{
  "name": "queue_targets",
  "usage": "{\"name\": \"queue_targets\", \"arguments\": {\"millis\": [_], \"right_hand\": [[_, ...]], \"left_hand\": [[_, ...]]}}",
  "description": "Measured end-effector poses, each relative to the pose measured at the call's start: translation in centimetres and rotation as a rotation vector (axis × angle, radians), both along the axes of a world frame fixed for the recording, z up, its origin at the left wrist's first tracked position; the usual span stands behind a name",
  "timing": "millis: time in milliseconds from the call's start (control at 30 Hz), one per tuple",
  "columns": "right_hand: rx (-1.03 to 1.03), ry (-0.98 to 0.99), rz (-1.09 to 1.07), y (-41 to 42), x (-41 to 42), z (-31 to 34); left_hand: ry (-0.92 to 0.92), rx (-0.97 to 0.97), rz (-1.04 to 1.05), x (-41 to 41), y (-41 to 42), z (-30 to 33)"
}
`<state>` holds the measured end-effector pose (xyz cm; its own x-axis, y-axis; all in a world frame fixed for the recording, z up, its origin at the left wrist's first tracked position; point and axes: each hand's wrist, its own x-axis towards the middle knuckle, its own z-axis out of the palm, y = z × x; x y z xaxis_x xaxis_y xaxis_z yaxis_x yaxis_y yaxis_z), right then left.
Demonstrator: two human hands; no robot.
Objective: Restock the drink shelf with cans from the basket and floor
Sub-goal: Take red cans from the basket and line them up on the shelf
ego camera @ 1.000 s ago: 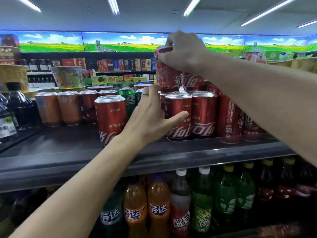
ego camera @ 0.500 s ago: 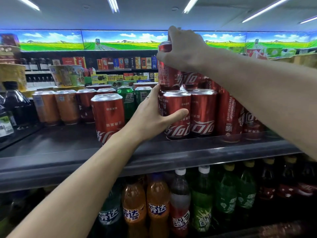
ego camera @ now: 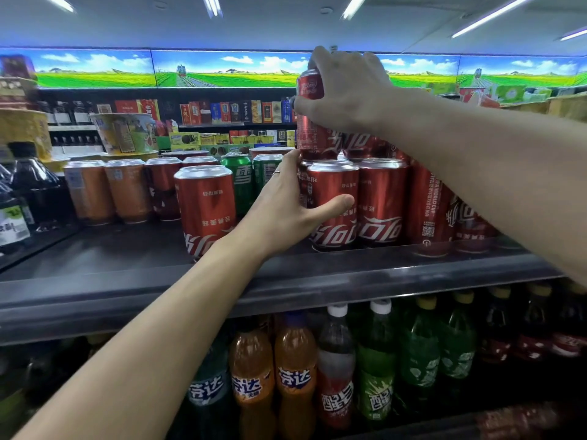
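My right hand [ego camera: 347,90] gripped a red cola can [ego camera: 313,122] from above, fingers curled round its upper part, holding it at the second tier over the bottom-row cans; whether it rested on them or hung just clear, I could not tell. My left hand [ego camera: 286,204] clasped a front-row red cola can [ego camera: 333,204], thumb across its face and fingers round its far side, a ring on one finger. That can stood upright at the front edge of the dark drink shelf [ego camera: 286,281], touching a neighbouring red can [ego camera: 382,201] on its right. To the left, a lone red can [ego camera: 205,208] stood upright, apart from the group. Behind it stood green cans [ego camera: 238,182], and further left a row of orange cans [ego camera: 108,192]. On the tier below stood orange soda bottles [ego camera: 273,376] and green bottles [ego camera: 419,350]. Neither basket nor floor lay within the view.
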<state>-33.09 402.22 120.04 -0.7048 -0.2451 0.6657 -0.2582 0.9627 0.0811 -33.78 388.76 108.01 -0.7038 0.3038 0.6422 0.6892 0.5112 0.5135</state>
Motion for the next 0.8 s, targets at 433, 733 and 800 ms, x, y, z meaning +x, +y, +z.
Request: {"name": "queue_targets", "arguments": {"millis": [433,733,800], "right_hand": [[-0.187,0.116,-0.033,0.7,-1.0,2.5],[-0.304,0.265,0.298,-3.5,1.0,-0.1],[-0.311,0.118,0.372,-4.7,1.9,-1.3]], "left_hand": [[-0.002,-0.051,0.031,1.2,0.0,0.5],[0.401,-0.117,0.334,6.7,-4.9,4.0],[0.398,-0.124,0.467,6.9,-7.5,4.3]]}}
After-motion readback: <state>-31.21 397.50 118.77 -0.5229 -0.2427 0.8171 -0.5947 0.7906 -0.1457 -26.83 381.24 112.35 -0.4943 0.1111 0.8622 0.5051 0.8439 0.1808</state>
